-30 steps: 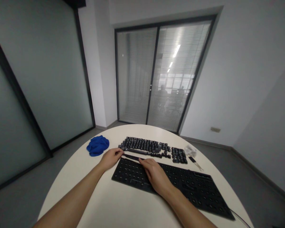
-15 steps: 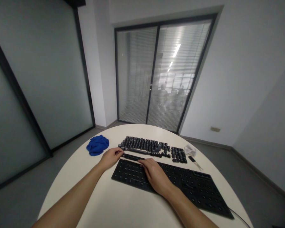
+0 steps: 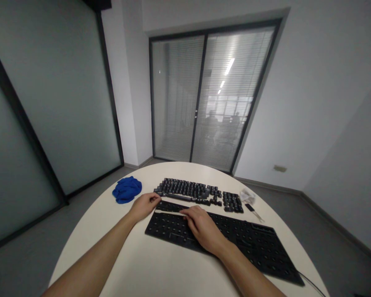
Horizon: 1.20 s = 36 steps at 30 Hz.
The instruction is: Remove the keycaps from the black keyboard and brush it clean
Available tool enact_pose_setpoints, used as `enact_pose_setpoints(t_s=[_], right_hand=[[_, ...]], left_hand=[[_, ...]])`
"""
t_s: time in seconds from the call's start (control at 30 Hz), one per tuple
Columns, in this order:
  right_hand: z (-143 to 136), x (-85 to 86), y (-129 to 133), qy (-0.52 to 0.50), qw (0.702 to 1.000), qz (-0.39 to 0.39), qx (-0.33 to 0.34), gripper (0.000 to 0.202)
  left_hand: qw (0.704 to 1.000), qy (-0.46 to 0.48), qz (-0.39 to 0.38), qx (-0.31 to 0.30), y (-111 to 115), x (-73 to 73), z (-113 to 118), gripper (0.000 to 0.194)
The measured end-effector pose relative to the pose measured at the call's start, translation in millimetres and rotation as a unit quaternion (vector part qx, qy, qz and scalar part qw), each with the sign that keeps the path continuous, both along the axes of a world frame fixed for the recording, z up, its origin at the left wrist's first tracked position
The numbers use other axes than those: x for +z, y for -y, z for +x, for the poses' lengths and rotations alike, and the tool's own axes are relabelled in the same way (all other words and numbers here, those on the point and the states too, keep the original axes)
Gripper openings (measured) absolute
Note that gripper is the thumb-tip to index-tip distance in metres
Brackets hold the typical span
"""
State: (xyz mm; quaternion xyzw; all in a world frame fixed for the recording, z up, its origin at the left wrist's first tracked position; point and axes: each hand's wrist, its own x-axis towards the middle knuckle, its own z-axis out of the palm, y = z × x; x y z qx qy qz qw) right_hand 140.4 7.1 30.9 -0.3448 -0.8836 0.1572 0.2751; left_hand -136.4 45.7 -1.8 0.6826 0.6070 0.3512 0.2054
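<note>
A black keyboard base [image 3: 259,247] without its keycaps lies slanted across the round table, its cable leaving at the right. My right hand [image 3: 200,227] rests over its upper left part, fingers bent together at the top edge; what the fingertips hold is too small to make out. At the base's upper left corner is my left hand [image 3: 146,206], its fingers closed in a pinch; whatever is between them is hidden. Loose black keycaps [image 3: 185,188] lie in rows just beyond both hands, with a number-pad group [image 3: 232,202] at their right.
A crumpled blue cloth [image 3: 127,189] lies left of the keycaps. On the right are a clear plastic bag [image 3: 248,196] and a small black-headed tool [image 3: 250,207]. The pale table's [image 3: 136,268] curved edge runs around everything.
The pale gap along the upper left of the keyboard base has shifted slightly toward me, and more of the dark strip above it shows. Both hands have barely moved.
</note>
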Motion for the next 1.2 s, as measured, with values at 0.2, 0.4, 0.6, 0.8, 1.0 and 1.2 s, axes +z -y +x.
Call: enact_pose_setpoints(t_s=[0.2,0.4,0.6,0.8,1.0,1.2], right_hand=[[-0.1,4.0,2.5,-0.006,1.0,-0.006,0.017,0.031],[0.5,5.0,3.5,-0.005,0.999,-0.008,0.031,0.027],[1.5,4.5,3.8,-0.013,0.999,-0.004,0.042,0.028],[2.2,4.8,2.1,-0.02,0.999,-0.011,0.046,0.027],[1.8,6.4,4.0,-0.028,0.998,-0.021,0.048,0.027],[-0.4,7.1,8.7,-0.017,0.996,-0.016,0.082,0.029]], left_hand=[[1.0,-0.002,0.001,-0.001,-0.2,-0.9,-0.6,0.032],[1.0,-0.003,0.003,-0.002,1.1,0.9,0.3,0.032],[1.0,-0.005,0.004,0.001,0.1,-0.3,0.0,0.031],[1.0,-0.004,0.003,-0.001,-0.9,-1.7,-0.9,0.033],[1.0,-0.005,0.004,-0.001,-1.1,-1.3,-1.3,0.032],[1.0,-0.005,0.005,0.001,-1.0,-0.5,-0.7,0.032]])
